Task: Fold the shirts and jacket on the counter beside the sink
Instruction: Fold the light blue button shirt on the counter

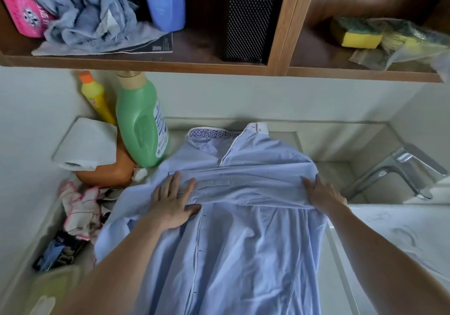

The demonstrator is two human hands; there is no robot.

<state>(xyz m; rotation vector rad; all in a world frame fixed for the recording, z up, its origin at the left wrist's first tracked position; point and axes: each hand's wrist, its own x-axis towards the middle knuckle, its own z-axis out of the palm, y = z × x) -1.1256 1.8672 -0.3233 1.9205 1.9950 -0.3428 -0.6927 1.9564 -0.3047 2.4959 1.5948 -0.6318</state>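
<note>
A light blue button shirt (243, 241) lies front-up on the counter, its collar with a floral lining at the far end. One sleeve (243, 193) is folded across the chest from right to left. My left hand (174, 202) rests flat on the sleeve's cuff end, fingers spread. At the shirt's right shoulder edge, my right hand (321, 193) pinches the fold of the sleeve. No other shirt or jacket is in view.
A green detergent bottle (140, 124), a yellow bottle (97, 98), a paper roll (87, 144) and rags (81, 207) crowd the counter's left side. The faucet (399, 171) and sink (389, 229) lie to the right. A wooden shelf (219, 67) hangs overhead.
</note>
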